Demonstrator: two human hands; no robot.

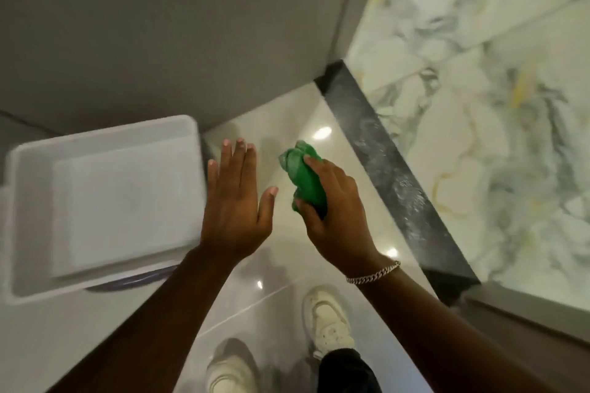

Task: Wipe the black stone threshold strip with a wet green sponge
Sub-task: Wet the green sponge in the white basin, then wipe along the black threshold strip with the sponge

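The black stone threshold strip [392, 175] runs diagonally across the floor from upper middle to lower right, with pale smears along its surface. My right hand [335, 217] is squeezed around a crumpled green sponge [303, 179], held in the air to the left of the strip, not touching it. My left hand [236, 198] is flat and spread with fingers apart, holding nothing, just left of the sponge and beside the white tub.
A white rectangular plastic tub [28, 217] stands on the floor at the left, blurred. Glossy cream floor tiles [277, 297] lie under my two white shoes [329, 319]. Marble-patterned tiles [498, 124] lie beyond the strip; a grey wall [159, 25] rises behind.
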